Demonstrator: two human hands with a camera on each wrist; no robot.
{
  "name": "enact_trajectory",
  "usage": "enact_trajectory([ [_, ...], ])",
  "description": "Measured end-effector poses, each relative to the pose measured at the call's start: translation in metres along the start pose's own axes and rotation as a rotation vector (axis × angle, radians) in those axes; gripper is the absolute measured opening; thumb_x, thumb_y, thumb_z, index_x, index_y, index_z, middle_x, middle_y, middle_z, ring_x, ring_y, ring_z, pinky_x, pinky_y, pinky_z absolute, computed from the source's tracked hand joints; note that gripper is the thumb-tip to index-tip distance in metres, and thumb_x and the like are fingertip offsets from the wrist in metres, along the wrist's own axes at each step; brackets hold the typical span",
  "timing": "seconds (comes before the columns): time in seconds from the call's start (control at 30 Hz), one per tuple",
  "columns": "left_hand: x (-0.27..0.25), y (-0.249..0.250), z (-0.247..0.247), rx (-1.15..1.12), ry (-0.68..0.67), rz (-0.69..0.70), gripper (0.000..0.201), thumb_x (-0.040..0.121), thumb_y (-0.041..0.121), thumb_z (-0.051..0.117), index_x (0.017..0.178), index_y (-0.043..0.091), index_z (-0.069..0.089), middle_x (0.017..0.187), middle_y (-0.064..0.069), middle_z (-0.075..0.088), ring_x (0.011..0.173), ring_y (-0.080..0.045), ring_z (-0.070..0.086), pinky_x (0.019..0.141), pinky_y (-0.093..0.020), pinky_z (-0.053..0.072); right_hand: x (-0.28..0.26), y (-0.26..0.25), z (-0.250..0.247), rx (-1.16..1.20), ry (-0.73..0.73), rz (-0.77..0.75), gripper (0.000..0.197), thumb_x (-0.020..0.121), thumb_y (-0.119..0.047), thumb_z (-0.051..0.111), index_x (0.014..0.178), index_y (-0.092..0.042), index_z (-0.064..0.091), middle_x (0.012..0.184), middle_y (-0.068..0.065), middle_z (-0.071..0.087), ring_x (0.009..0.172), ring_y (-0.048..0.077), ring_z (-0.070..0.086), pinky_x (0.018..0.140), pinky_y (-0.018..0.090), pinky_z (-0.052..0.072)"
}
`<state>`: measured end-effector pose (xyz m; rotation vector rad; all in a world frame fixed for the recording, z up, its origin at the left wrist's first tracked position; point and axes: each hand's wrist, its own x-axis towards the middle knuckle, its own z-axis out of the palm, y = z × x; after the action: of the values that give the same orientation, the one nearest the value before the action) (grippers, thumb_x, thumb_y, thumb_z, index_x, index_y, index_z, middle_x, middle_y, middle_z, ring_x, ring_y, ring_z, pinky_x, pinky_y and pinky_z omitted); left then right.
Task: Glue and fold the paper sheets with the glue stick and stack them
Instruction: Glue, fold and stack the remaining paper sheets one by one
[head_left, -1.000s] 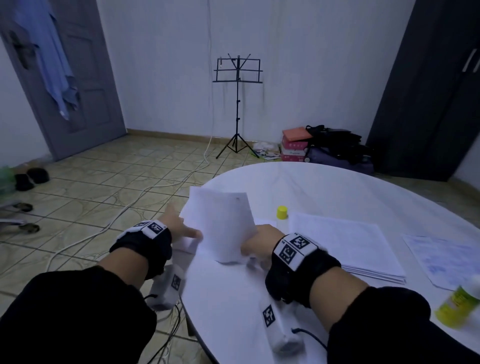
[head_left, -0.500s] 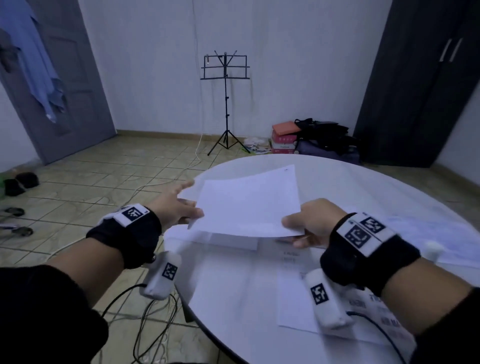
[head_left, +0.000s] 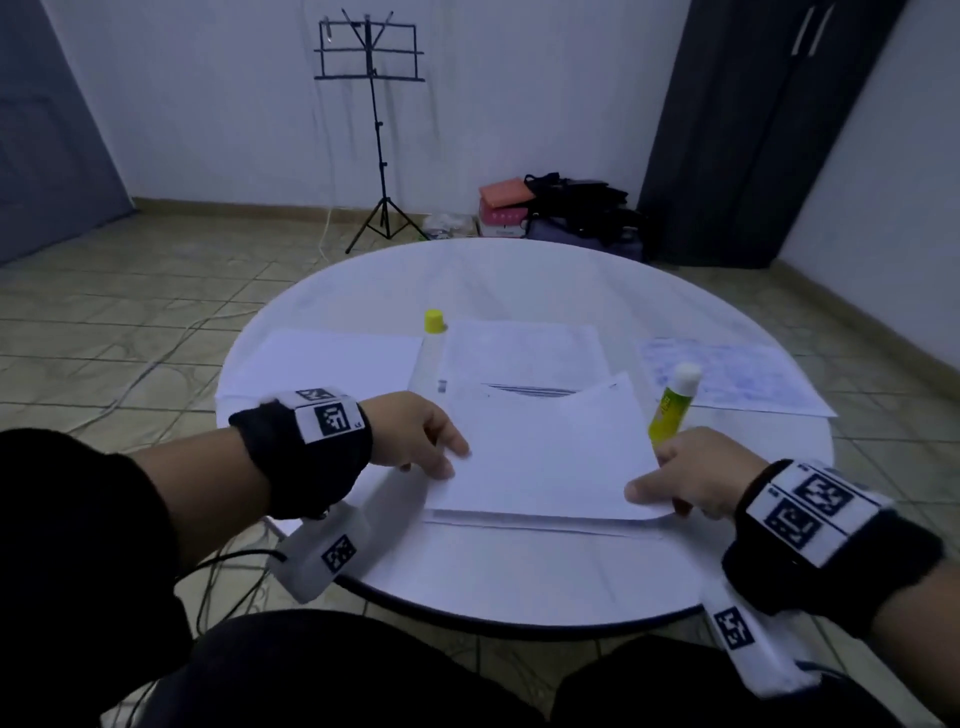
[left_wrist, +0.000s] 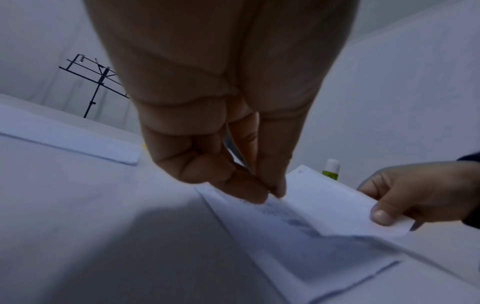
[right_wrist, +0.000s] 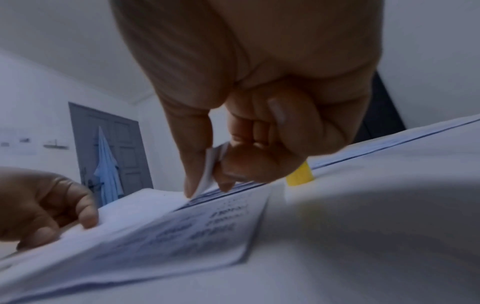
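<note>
Both hands carrying folded sheet (head_left: 545, 457) from left side of table (head_left: 519, 582) toward middle, now lowering it onto printed sheet (head_left: 540, 525) near front edge. Left hand (head_left: 415, 436) and right hand (head_left: 691, 478) pinching sheet's side edges, sheet tilting flatter than half second ago.

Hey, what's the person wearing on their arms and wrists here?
Black long sleeves. Each wrist carries a black band with white tags printed with black square codes. A white pod with the same code hangs under each wrist; a black cable runs from the left one.
</note>
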<state>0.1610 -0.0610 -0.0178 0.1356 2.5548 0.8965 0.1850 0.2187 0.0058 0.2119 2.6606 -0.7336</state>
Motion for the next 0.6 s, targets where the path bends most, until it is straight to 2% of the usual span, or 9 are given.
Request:
enact_trajectory([
  [0.07, 0.003, 0.001, 0.006, 0.062, -0.014, -0.012, 0.022, 0.080, 0.016, 0.076, 0.100, 0.026, 0.070, 0.068, 0.009, 0.054, 0.047, 0.000, 0.047, 0.051, -0.007, 0.039, 0.000, 0.002, 0.001, -0.019, -0.005, 0.004, 0.037, 0.078, -0.015, 0.074, 0.055, -0.009, 0.046, 0.050, 0.002, 0.047, 0.034, 0.008, 0.036, 0.033, 0.015, 0.024],
  [0.17, 0.008, 0.002, 0.012, 0.156, -0.017, -0.021, 0.024, 0.081, 0.020, 0.075, 0.103, 0.027, 0.070, 0.063, 0.012, 0.053, 0.043, 0.005, 0.046, 0.051, -0.007, 0.037, 0.001, 0.003, 0.002, -0.074, -0.020, -0.001, 0.038, 0.079, -0.018, 0.074, 0.056, -0.011, 0.045, 0.054, 0.002, 0.048, 0.042, 0.011, 0.039, 0.031, 0.014, 0.025],
  [0.27, 0.010, 0.002, 0.012, 0.194, -0.027, -0.019, 0.023, 0.082, 0.020, 0.073, 0.104, 0.027, 0.069, 0.062, 0.013, 0.051, 0.039, 0.008, 0.044, 0.049, -0.006, 0.034, 0.004, 0.002, 0.005, -0.110, -0.044, -0.010, 0.039, 0.078, -0.019, 0.076, 0.057, -0.011, 0.043, 0.056, 0.002, 0.049, 0.047, 0.012, 0.041, 0.037, 0.018, 0.028],
  [0.33, 0.010, 0.002, 0.010, 0.185, -0.039, -0.016, 0.023, 0.083, 0.019, 0.073, 0.103, 0.028, 0.068, 0.061, 0.013, 0.051, 0.040, 0.008, 0.044, 0.050, -0.006, 0.035, 0.006, 0.002, 0.008, -0.110, -0.049, -0.009, 0.041, 0.078, -0.018, 0.076, 0.057, -0.010, 0.041, 0.053, 0.002, 0.048, 0.046, 0.013, 0.040, 0.038, 0.019, 0.026],
  [0.47, 0.010, -0.005, 0.008, 0.123, -0.042, -0.016, 0.022, 0.083, 0.018, 0.072, 0.102, 0.028, 0.070, 0.052, 0.018, 0.051, 0.045, 0.006, 0.045, 0.059, -0.011, 0.038, 0.008, 0.002, 0.009, -0.080, -0.048, -0.015, 0.044, 0.077, -0.015, 0.077, 0.055, -0.010, 0.039, 0.031, -0.005, 0.044, 0.037, 0.011, 0.037, 0.028, 0.013, 0.024],
  [0.6, 0.010, -0.008, 0.007, 0.069, -0.050, -0.016, 0.022, 0.084, 0.015, 0.070, 0.103, 0.026, 0.071, 0.063, 0.012, 0.052, 0.058, -0.004, 0.048, 0.068, -0.015, 0.040, 0.011, 0.002, 0.011, -0.071, -0.079, -0.018, 0.037, 0.077, -0.014, 0.077, 0.057, -0.010, 0.046, 0.028, -0.007, 0.045, 0.034, 0.008, 0.039, 0.028, 0.012, 0.024],
])
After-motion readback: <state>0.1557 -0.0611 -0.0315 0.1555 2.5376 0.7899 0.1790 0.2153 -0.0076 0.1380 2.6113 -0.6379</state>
